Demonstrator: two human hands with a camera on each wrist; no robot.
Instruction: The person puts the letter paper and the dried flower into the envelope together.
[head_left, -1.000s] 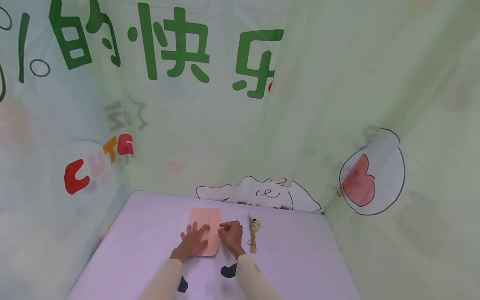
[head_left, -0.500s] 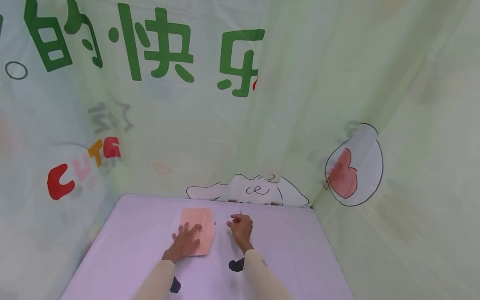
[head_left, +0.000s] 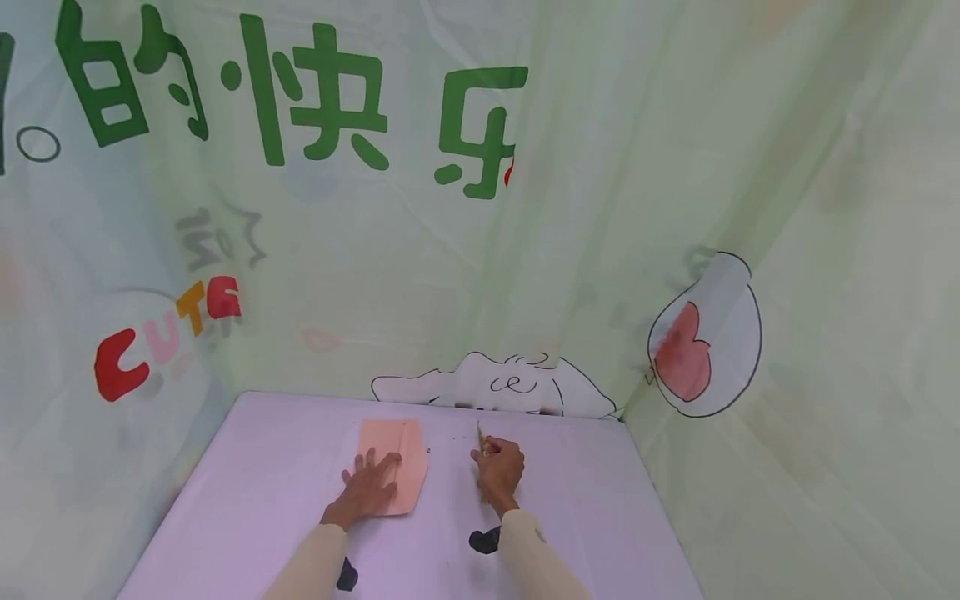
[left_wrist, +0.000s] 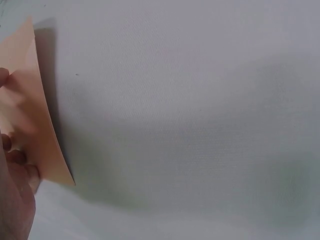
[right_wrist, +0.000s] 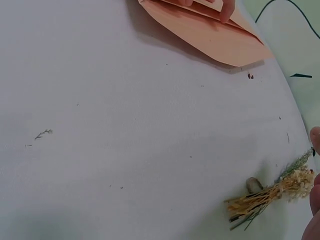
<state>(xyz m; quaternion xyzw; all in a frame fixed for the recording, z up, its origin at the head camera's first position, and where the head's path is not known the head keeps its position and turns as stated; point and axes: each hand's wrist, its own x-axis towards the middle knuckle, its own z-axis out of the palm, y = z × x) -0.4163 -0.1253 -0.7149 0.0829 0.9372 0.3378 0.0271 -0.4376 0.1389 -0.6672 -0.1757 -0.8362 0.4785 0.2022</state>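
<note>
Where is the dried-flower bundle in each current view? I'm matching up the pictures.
Head: dried-flower bundle at lower centre, partly hidden by the right hand.
Left wrist: not in it.
Right wrist: dried-flower bundle at lower right, reaching to the right edge.
Shared landmark: salmon-pink paper, lower centre in head, left edge in left wrist, top in right wrist.

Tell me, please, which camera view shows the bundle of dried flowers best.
The right wrist view: there the bundle of dried flowers appears large, detailed and nearly whole. In the head view it is small and partly hidden by the right hand; the left wrist view does not show it.
</note>
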